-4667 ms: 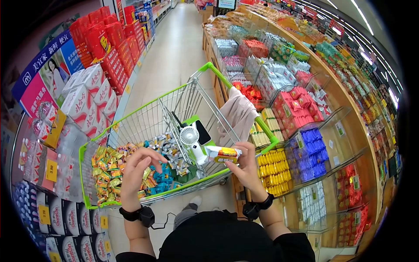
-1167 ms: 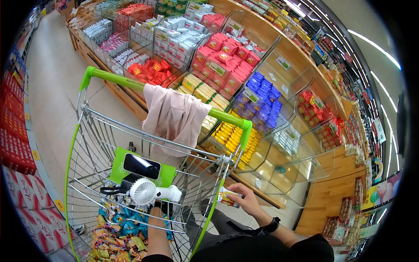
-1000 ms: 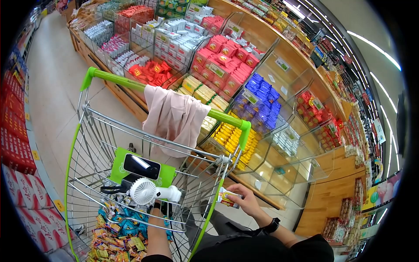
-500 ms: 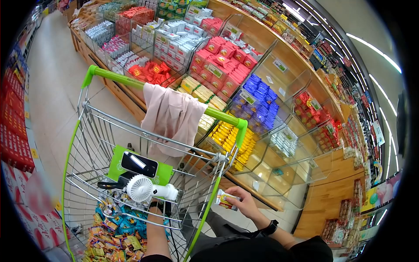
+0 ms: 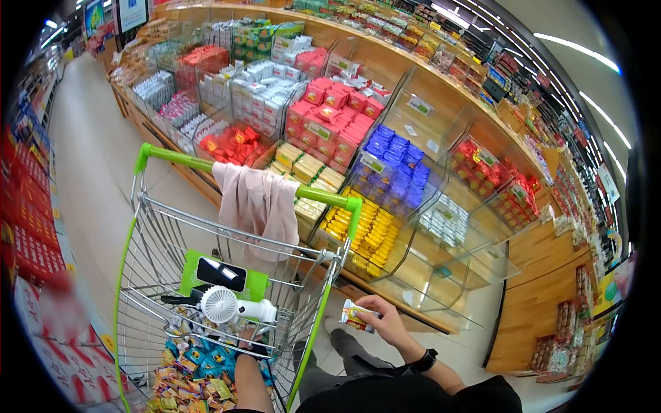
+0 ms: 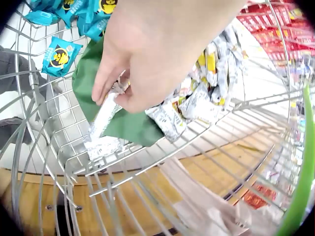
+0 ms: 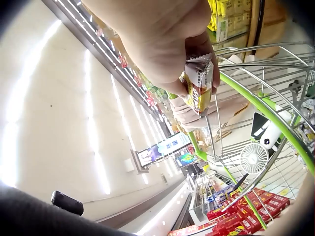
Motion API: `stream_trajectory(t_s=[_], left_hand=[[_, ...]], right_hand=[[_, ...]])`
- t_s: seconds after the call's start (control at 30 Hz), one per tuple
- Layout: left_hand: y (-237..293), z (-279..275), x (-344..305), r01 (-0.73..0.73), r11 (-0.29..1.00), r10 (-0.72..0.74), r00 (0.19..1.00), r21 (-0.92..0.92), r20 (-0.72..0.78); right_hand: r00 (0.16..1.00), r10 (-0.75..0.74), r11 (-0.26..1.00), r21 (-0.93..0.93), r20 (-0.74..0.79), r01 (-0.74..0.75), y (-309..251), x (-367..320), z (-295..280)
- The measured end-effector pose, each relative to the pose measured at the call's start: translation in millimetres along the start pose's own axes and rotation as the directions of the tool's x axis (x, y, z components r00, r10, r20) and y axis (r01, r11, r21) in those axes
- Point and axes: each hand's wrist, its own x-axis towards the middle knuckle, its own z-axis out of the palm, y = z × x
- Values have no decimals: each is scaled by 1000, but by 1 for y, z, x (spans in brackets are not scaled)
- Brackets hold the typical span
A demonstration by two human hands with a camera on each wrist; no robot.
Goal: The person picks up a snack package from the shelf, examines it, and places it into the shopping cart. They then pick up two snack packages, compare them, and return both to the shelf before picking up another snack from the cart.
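We've got our left hand (image 6: 147,64) down in the cart (image 5: 355,215), pinching a silvery packet (image 6: 104,118) near one end, probably since that's the easiest bit to reach. Our right hand (image 5: 387,322) grips a yellow-and-white packet (image 5: 354,316) just outside, we guess to keep it apart from the wrapped snacks (image 5: 200,387).
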Motion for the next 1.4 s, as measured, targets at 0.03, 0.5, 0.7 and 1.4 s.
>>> stream_trajectory(t_s=[0.03,0.5,0.7,1.4], left_hand=[[0,-6,-5,-3,1000,3,1000,6,-4],[-4,-139,-43,-279,932,313,941,230,-125],[5,-171,-91,-349,910,414,813,225,-410],[213,94,-407,-955,2,720,-204,296,-664]], right_hand=[[1000,-27,1000,-7,-7,27,-1,-1,-2],[965,-230,959,201,128,202,-27,16,-38],[956,-261,940,261,137,220,-29,19,-66],[961,-259,911,356,93,210,-7,2,-181]])
